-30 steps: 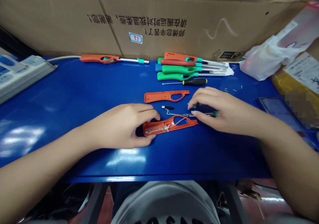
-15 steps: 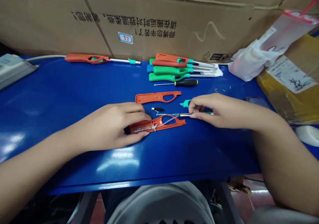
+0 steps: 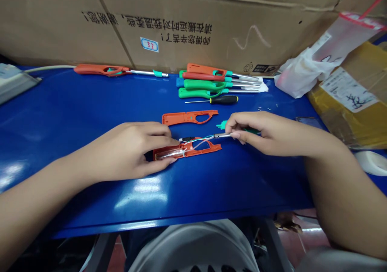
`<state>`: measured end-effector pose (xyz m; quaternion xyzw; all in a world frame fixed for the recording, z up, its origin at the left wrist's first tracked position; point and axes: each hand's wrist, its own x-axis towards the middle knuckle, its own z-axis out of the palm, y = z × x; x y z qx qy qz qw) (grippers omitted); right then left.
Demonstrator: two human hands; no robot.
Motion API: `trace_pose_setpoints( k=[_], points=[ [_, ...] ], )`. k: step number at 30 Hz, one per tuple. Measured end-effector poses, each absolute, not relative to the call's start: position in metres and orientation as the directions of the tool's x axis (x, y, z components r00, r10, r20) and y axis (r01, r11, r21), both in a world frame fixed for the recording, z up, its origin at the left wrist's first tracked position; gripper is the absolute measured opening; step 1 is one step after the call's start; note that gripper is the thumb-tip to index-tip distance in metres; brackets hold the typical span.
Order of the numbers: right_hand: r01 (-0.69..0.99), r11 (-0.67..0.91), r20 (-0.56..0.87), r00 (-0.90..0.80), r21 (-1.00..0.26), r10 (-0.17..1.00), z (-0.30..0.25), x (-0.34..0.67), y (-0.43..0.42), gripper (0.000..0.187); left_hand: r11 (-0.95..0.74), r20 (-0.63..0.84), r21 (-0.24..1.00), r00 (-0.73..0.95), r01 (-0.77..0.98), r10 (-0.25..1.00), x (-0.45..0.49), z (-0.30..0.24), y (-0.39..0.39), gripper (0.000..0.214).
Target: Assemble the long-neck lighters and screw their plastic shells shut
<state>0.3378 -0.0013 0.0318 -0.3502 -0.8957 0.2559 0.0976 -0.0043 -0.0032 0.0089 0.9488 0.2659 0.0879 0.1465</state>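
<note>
An opened orange lighter half-shell (image 3: 193,148) with a clear tube and wires inside lies on the blue table (image 3: 90,115). My left hand (image 3: 133,151) grips its left end between thumb and fingers. My right hand (image 3: 256,133) pinches the thin metal tube (image 3: 222,135) joined to the wires at the shell's right end. A small black part (image 3: 186,139) on a wire lies just above the shell. The matching orange cover (image 3: 189,117) rests behind it, and a small green piece (image 3: 221,124) sits by my right fingers.
Several assembled orange, green and blue long lighters (image 3: 208,82) and a black-handled screwdriver (image 3: 222,100) lie at the back. One orange lighter (image 3: 102,69) lies apart at left. A cardboard box (image 3: 181,18) walls the rear; plastic bags (image 3: 305,74) and a yellow package (image 3: 347,102) stand at right.
My right hand has shifted slightly left with the metal tube, bringing the wires and black part closer onto the shell. My left hand still holds the shell.
</note>
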Motion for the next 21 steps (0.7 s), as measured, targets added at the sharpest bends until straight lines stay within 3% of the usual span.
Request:
trace_pose_setpoints(
  k=[10,21],
  points=[
    [0.516,0.603,0.043,-0.736,-0.608,0.675,0.0354,0.3334,-0.0046,0.010,-0.826,0.099,0.317,0.849,0.467,0.518,-0.0052,0.0077,-0.0023,0.027],
    [0.572,0.587,-0.065,-0.745,-0.573,0.664,0.0259,0.3367,0.0013,0.008,-0.847,0.130,0.266,0.854,0.460,0.504,-0.0038,0.0099,-0.0032,0.029]
  ],
)
